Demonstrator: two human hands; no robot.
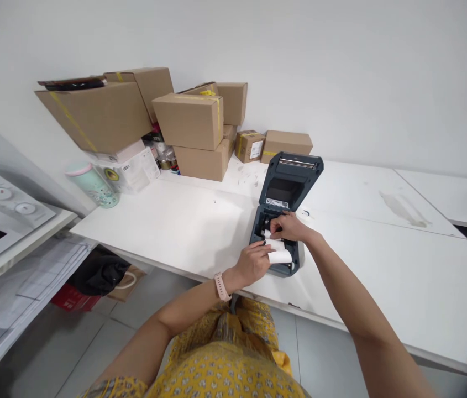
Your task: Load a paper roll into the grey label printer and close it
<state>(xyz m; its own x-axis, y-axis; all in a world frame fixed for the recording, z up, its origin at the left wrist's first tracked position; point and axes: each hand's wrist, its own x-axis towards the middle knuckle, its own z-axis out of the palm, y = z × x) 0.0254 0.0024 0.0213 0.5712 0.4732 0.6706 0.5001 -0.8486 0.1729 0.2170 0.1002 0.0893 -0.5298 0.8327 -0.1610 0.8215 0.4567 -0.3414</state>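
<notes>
A dark grey printer (261, 216) sits on the white table with its lid (295, 171) raised. White paper (279, 256) lies inside the open body and curls out toward its front edge. My left hand (253, 263), with a pink band on the wrist, is at the printer's left front; its fingers are closed on the left edge of the paper. My right hand (287, 226) reaches inside the body from the right, its thumb and fingers pinched together at the rear part of the paper. Fingertips partly hide what lies between them.
Cardboard boxes (187, 121) are stacked along the wall at the back left. A mint tumbler (94, 185) stands beside a white box (131, 168). At far left is a white appliance (9, 204) with dials. The table's front edge (154, 267) runs before my body.
</notes>
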